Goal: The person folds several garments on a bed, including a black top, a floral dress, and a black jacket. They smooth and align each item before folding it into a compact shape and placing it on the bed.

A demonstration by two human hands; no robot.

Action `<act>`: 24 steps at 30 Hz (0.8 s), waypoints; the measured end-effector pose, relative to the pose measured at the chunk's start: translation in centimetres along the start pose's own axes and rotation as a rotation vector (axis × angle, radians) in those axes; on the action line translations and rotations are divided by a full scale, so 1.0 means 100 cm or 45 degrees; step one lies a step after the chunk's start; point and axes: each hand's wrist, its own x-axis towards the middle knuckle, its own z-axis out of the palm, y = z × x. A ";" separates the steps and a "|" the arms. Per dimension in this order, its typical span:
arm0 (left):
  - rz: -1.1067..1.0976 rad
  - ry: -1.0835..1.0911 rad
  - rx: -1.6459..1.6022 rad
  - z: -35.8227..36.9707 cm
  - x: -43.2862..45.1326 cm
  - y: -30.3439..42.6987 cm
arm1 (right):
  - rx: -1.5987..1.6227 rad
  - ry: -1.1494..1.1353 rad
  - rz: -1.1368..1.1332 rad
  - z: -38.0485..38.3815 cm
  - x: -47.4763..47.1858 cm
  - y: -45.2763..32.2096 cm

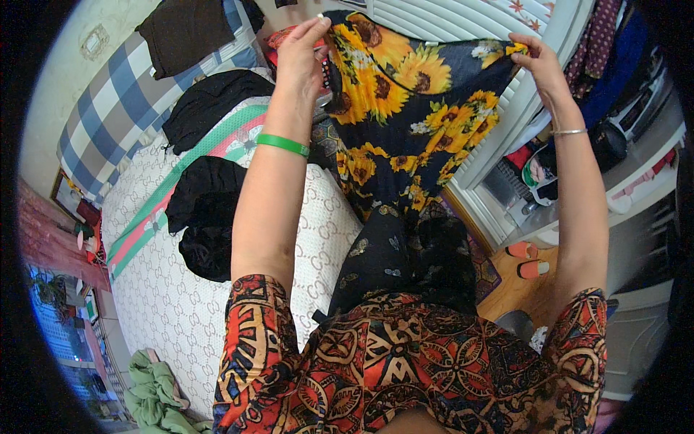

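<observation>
Both hands hold up a dark garment with a sunflower print (412, 108), its upper edge stretched between them. My left hand (306, 46) pinches the upper left corner. At the upper right corner, my right hand (534, 57) grips a bunched bit of the same cloth. The fabric hangs down in front of my legs, and its lower end narrows near my dark trousers (374, 249). A small pale label (431, 43) shows at the middle of the top edge. Whether it is a dress or a skirt I cannot tell.
Left of me is a bed with a white patterned cover (146, 304). On it lie black garments (209, 184), a dark brown cloth (187, 38) over the checked headboard (103, 125), and a green cloth (154, 390). A white slatted wardrobe door (488, 135), shelves and orange slippers (531, 268) are to the right.
</observation>
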 end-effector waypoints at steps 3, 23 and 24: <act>0.130 -0.108 0.026 -0.005 0.021 0.013 | -0.213 0.055 -0.072 -0.017 0.015 -0.006; 0.398 0.056 0.698 -0.018 0.018 0.064 | 0.104 -0.337 -0.117 -0.036 -0.029 -0.104; 0.407 0.025 0.734 -0.019 0.015 0.065 | 0.098 -0.292 -0.099 -0.034 -0.028 -0.100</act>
